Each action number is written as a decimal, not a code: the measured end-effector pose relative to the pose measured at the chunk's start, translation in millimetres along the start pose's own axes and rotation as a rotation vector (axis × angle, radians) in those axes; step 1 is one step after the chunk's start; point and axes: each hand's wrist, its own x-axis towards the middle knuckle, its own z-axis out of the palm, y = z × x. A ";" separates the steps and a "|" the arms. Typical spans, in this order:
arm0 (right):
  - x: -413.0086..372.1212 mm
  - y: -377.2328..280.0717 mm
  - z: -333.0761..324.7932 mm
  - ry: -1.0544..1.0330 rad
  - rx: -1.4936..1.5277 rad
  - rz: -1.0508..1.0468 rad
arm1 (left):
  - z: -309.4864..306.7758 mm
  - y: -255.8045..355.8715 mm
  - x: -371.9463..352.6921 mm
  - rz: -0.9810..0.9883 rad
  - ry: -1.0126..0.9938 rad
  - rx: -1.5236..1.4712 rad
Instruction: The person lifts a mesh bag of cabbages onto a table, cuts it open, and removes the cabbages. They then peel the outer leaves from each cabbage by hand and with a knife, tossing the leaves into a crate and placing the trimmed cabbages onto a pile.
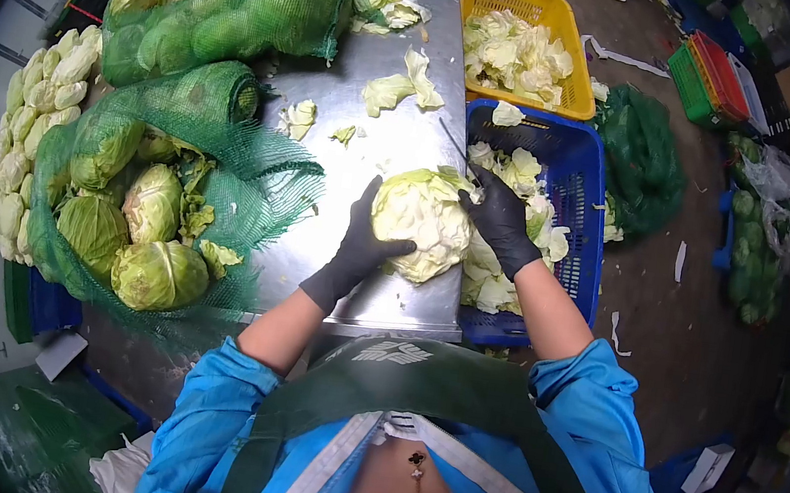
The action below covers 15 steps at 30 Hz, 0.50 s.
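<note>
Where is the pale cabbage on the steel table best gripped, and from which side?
Probably cup its round flank from the left, as the left hand does on the cabbage: it is smooth there, while loose leaves lift at the top by the right hand.

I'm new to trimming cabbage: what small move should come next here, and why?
Probably pull the outer leaf toward the blue crate: the right hand grips the cabbage at its top edge, the left hand steadies it, and that crate already holds loose leaves.
</note>
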 end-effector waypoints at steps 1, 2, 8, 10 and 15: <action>2.6 -0.6 0.1 -0.104 -0.017 0.051 | -2.4 0.0 2.3 -0.001 -0.020 -0.004; 8.1 18.6 6.2 -0.073 0.027 0.091 | -6.7 -2.4 2.9 0.001 -0.020 -0.005; -2.8 113.8 -13.7 0.002 -0.193 0.143 | -25.1 -1.4 -17.8 0.141 -0.257 -0.142; -13.3 43.7 -41.1 0.003 0.016 0.008 | -25.5 -1.3 -18.9 0.130 -0.239 -0.175; -29.0 -54.4 -41.4 -0.256 0.026 -0.449 | -26.1 12.2 -11.3 0.122 -0.303 0.027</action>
